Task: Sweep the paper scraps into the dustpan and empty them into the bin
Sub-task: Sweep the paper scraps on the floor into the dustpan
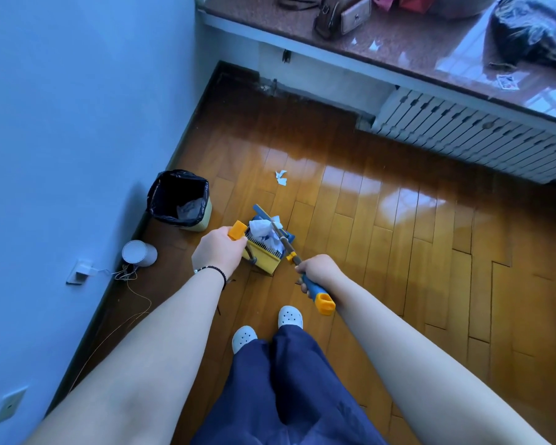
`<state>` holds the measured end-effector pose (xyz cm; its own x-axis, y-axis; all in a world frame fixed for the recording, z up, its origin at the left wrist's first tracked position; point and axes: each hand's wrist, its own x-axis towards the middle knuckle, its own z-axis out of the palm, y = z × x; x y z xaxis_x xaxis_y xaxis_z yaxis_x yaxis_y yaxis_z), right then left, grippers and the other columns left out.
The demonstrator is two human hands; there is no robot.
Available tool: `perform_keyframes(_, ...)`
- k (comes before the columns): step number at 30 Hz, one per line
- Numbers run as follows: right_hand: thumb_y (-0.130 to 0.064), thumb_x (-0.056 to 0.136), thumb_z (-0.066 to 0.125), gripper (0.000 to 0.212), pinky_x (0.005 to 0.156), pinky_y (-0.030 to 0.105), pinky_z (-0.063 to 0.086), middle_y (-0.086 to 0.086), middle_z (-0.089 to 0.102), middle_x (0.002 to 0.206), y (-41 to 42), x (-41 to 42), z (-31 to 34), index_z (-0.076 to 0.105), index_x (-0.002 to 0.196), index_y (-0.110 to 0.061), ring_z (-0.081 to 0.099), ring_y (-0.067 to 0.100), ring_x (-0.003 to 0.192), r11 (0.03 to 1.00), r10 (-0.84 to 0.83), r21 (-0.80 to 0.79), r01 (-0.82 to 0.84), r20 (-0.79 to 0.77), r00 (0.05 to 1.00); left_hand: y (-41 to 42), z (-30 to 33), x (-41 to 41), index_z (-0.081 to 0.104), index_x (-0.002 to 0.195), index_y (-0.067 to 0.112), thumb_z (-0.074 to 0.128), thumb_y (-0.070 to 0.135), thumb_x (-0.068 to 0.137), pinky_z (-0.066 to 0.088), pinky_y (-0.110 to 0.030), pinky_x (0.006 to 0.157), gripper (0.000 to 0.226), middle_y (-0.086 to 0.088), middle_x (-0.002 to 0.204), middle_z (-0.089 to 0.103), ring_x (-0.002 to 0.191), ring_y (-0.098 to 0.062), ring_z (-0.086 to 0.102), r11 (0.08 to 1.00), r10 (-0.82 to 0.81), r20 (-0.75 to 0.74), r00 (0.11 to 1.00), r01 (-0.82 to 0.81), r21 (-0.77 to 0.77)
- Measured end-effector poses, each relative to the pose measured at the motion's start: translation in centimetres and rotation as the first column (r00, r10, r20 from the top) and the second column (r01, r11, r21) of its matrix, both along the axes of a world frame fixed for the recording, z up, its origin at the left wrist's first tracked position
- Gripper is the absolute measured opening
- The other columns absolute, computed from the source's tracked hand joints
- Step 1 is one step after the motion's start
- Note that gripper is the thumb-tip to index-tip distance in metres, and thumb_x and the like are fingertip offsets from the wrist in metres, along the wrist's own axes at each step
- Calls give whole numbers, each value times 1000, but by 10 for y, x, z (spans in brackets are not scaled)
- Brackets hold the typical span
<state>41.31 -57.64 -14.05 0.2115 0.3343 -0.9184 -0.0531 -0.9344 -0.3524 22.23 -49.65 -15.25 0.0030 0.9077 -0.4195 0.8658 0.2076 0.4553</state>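
Note:
A yellow and blue dustpan stands on the wooden floor in front of my feet, with white paper scraps piled in it. My left hand grips the dustpan's yellow handle top. My right hand grips the blue and yellow broom handle, and the broom's shaft slants down into the dustpan. One white paper scrap lies on the floor beyond the dustpan. A bin lined with a black bag stands to the left by the wall, with some paper inside.
A blue wall runs along the left. A white cylinder and a cable lie near the skirting. A radiator sits under a stone sill holding bags at the back right. My feet in white clogs stand behind the dustpan.

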Motion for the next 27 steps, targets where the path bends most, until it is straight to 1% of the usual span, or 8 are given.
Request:
perform_keyframes(4,-13,96,54,11,39,20,44,11,54,71,-5,-8,5,56,100,-3,52,17,47,1000,-27,-12,26,-9,1000,2,2,-10,68,111,27,55,48,95,43,-27,61,30,4,81,64,77,-23,60,1000,-7,7,1000,7,17)
perform_keyframes(6,-13,96,54,10,39,20,45,10,55,70,-4,-12,8,57,99,-3,52,17,46,999,-39,2,39,-4,999,4,4,-13,68,115,27,55,48,95,42,-26,61,32,4,83,64,78,-23,60,1000,-13,11,1000,13,27)
perform_keyframes(9,-12,96,54,10,41,22,45,11,54,70,0,-13,10,57,95,-2,51,17,47,998,-61,23,61,-4,998,10,5,-15,69,114,27,56,48,95,41,-25,58,31,4,84,65,78,-22,60,999,-26,12,1000,25,35)
perform_keyframes(14,-8,95,54,22,38,21,44,13,53,71,11,-7,8,60,113,3,50,19,45,993,-90,80,88,27,996,23,3,-10,69,114,27,56,48,95,49,-29,63,32,4,83,64,79,-23,61,998,-46,9,999,45,47)
perform_keyframes(18,-4,94,54,24,38,21,44,13,52,68,31,11,7,61,117,3,49,19,44,988,-82,134,72,69,994,41,3,2,67,122,26,56,49,96,45,-28,63,37,6,86,61,79,-21,57,997,-41,-6,999,41,69)
perform_keyframes(22,-8,97,53,24,39,21,46,12,54,69,63,36,2,60,117,2,51,18,45,988,-97,130,86,84,992,64,2,16,69,115,25,55,47,96,45,-28,62,32,4,83,61,78,-23,58,997,-38,-18,999,39,62)
perform_keyframes(25,-10,97,54,23,39,22,47,11,55,71,94,57,-3,59,116,3,52,18,47,989,-96,120,84,100,990,84,0,28,70,109,23,56,48,96,51,-31,65,31,3,81,63,77,-24,60,998,-22,-29,999,23,56)
perform_keyframes(27,-9,96,55,23,39,22,47,13,56,75,118,72,-8,58,116,3,53,19,48,991,-89,113,76,116,989,100,-2,40,70,110,24,57,48,96,55,-34,68,31,2,82,64,78,-25,61,999,-10,-34,999,12,53)
